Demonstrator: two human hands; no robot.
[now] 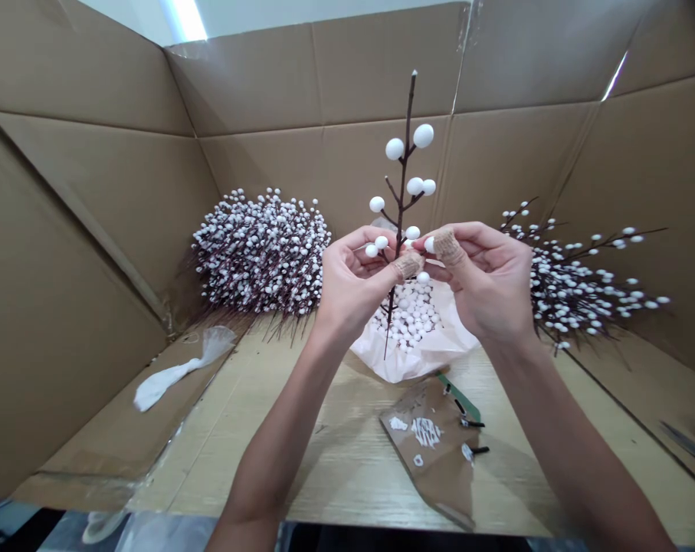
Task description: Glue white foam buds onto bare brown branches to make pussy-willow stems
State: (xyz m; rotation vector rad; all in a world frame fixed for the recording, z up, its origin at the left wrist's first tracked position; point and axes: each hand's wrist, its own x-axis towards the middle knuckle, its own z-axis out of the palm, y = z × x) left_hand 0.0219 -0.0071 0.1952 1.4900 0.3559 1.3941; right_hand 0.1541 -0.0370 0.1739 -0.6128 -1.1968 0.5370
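Twig (401, 203), dark brown, bearing white balls on short side branches, raised near the middle in front of the cardboard back wall (267, 92), nearly upright and slightly tilted to the right at the top. At the far left, tall cardboard side panel (71, 176), and at its foot a crumpled white plastic wrap (163, 387) on a flat strip of cardboard. Next, large dense bundle (260, 253) of similar twigs, heaped on the wooden surface (237, 429) against the back wall. Then left hand (352, 284), grasping the twig between thumb and fingers, with tan tape (408, 266) around the thumb. Behind and below the twig, open pale plastic bag (393, 366) full of loose white balls (410, 318). Nearer the front, brown board (433, 479) with white smears (426, 432) and a few short dark bits (480, 450), plus green strip (465, 399) along its far edge. Right hand (493, 280), pinching a single ball (430, 244) between taped thumb and finger close to the twig; impossible to tell whether joined to it. Farther right, looser bundle (577, 287), fanned out to the right. At the right edge, metal tool (689, 446), only partly visible.
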